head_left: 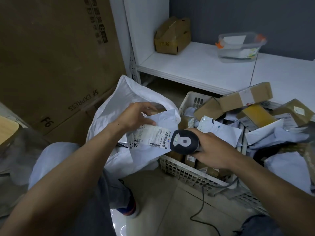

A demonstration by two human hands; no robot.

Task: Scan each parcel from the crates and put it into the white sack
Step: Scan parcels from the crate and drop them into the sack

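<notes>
My left hand [136, 115] grips the top edge of a white poly mailer parcel [150, 150], its shipping label with barcodes facing up. The parcel hangs over the open mouth of the white sack [129, 94] on the floor. My right hand [211, 149] grips a black handheld barcode scanner [185, 142], whose head sits right beside the label's right edge. A white lattice crate [184, 172] to the right holds several brown boxes and white mailers.
Large brown cartons [56, 65] stand at the left behind the sack. A white shelf [196, 65] at the back carries a small cardboard box [172, 36] and a clear plastic tub [240, 46]. The scanner's cable [202, 201] trails over the tiled floor. My knee is at lower left.
</notes>
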